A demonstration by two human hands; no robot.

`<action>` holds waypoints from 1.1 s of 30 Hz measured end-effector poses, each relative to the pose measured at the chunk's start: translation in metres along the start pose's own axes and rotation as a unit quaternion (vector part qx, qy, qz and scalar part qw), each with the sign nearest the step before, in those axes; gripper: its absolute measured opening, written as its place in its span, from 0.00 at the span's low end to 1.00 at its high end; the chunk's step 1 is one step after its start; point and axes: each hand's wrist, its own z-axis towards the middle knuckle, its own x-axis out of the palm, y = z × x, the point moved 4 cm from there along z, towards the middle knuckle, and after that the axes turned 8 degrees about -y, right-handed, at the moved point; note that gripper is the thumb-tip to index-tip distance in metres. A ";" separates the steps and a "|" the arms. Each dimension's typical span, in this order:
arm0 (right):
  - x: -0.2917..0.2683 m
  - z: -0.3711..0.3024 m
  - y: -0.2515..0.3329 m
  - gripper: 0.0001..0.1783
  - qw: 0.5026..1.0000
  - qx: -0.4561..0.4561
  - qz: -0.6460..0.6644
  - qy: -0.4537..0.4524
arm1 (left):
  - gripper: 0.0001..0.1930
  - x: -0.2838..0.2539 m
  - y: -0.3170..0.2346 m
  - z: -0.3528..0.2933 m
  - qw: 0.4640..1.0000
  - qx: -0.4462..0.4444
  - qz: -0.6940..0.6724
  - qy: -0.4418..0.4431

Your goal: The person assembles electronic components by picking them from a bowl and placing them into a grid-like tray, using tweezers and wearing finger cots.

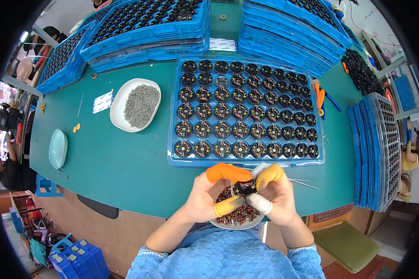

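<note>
My left hand, with orange and yellow finger covers, and my right hand, with yellow and white ones, pinch a small black round part between them. Fingertips hide much of it; bits of yellow show. Right below sits a bowl heaped with small red-brown and metallic pieces, near the table's front edge. Just beyond my hands lies a clear blue tray with rows of round black parts carrying red and yellow details. One pocket near its far side shows bare plastic.
A white dish of small grey metal pieces stands left of the tray, a pale green dish farther left. Stacked blue trays line the back, with more trays at right. Orange-handled pliers and thin rods lie nearby.
</note>
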 end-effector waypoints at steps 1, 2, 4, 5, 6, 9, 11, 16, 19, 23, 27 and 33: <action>0.001 0.001 0.003 0.16 0.997 -0.021 -0.072 0.030 | 0.19 -0.001 0.000 0.000 1.000 0.001 0.000 0.000; 0.001 -0.001 0.002 0.14 0.997 -0.016 -0.073 -0.032 | 0.19 -0.004 0.000 0.001 1.000 -0.015 -0.020 -0.008; 0.004 0.001 0.015 0.15 0.964 -0.126 -0.234 -0.011 | 0.19 -0.008 0.004 0.001 0.999 -0.025 -0.030 -0.027; 0.008 0.000 0.021 0.16 0.893 -0.231 -0.387 0.006 | 0.19 -0.007 0.004 0.002 0.999 -0.026 -0.030 -0.027; 0.011 -0.003 0.021 0.17 0.873 -0.293 -0.391 -0.007 | 0.19 -0.006 0.004 0.002 0.999 -0.023 -0.027 -0.028; 0.016 -0.003 0.017 0.16 0.846 -0.339 -0.410 -0.016 | 0.18 -0.004 0.004 0.002 0.999 -0.015 -0.041 -0.016; 0.017 -0.005 0.018 0.15 0.835 -0.350 -0.425 -0.022 | 0.18 -0.005 0.004 0.001 0.998 -0.017 -0.037 -0.040; 0.017 -0.005 0.018 0.16 0.817 -0.375 -0.437 -0.025 | 0.18 -0.003 0.004 0.001 0.999 -0.013 -0.028 -0.031; 0.017 -0.008 0.019 0.16 0.794 -0.421 -0.437 -0.025 | 0.18 0.001 0.004 0.002 0.999 -0.006 -0.022 -0.038; 0.015 -0.008 0.014 0.16 0.801 -0.406 -0.439 -0.037 | 0.18 0.000 0.004 0.000 0.996 -0.004 -0.046 -0.073; 0.009 -0.003 0.000 0.09 0.966 -0.164 -0.157 -0.124 | 0.18 0.002 0.009 -0.001 0.997 0.026 -0.043 -0.060; 0.003 -0.005 0.003 0.10 0.946 -0.193 -0.212 -0.153 | 0.18 0.008 0.008 0.000 0.991 0.007 -0.064 -0.115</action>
